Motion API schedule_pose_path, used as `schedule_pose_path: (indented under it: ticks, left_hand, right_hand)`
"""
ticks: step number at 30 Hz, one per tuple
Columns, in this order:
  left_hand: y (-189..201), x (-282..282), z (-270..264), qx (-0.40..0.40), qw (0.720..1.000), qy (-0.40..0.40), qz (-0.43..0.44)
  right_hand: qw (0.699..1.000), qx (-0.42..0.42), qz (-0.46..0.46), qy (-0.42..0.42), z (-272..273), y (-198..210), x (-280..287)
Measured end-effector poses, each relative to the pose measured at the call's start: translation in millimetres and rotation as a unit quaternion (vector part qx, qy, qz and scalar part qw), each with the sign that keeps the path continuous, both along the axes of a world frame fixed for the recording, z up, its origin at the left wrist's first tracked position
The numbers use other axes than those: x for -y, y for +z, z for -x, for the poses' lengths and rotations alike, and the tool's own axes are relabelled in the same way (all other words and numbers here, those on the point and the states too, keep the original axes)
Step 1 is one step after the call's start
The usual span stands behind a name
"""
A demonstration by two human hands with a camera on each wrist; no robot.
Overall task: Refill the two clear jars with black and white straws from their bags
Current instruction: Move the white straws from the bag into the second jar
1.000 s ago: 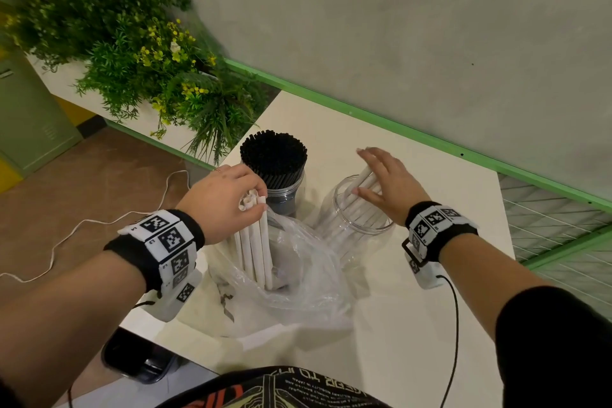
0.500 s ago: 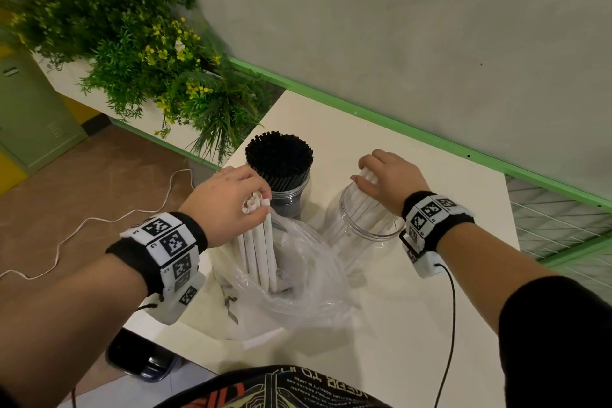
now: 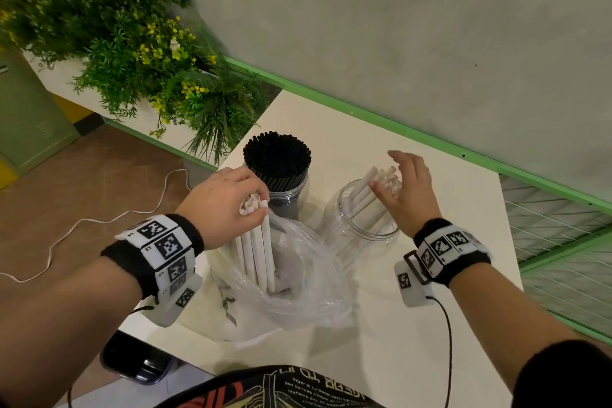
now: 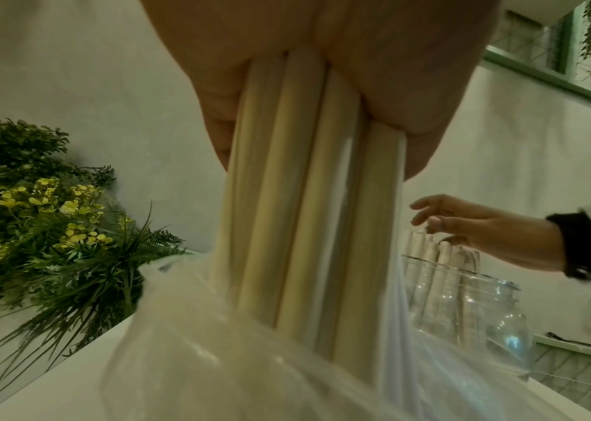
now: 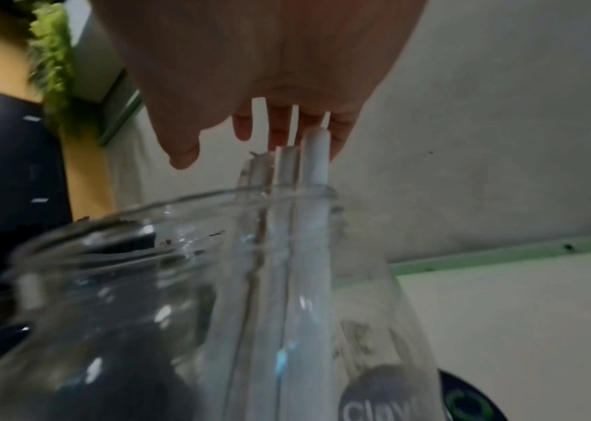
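Now my left hand (image 3: 222,199) grips white straws (image 3: 256,248) upright in bag (image 3: 298,275), ready to lift; right hand (image 3: 405,190), fingers spread, steadies straws in jar (image 3: 357,228).

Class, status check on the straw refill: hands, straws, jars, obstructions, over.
Left hand grips white straws standing in the plastic bag. Right hand open over the straws leaning in the clear jar. Black straw jar full. Nothing blocking.
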State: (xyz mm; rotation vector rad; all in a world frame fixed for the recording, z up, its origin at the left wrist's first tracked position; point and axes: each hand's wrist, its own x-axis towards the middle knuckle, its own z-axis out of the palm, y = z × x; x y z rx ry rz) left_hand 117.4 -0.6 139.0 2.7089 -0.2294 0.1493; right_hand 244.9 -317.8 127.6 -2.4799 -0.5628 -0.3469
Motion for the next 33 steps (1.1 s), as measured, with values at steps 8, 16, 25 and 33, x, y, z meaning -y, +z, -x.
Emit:
schedule_pose_path:
  ticks: [8, 16, 25, 33]
  left_hand:
    - [0, -1, -1, 0.001, 1.0, 0.0, 0.002]
    - [-1, -2, 1, 0.0, 1.0, 0.011, 0.007]
    - [-2, -4, 3, -0.003, 1.0, 0.012, 0.005]
    - [-2, -5, 2, -0.002, 1.0, 0.011, 0.001]
  right_hand:
    - [0.997, -0.079, 0.01, 0.002, 5, -11, -11]
    - [0.992, 0.01, 0.126, -0.021, -10, -11, -35]
    - [0.987, 0.096, 0.13, -0.001, -24, -5, -18]
    - [0.995, 0.048, 0.084, -0.007, -18, -7, -9]
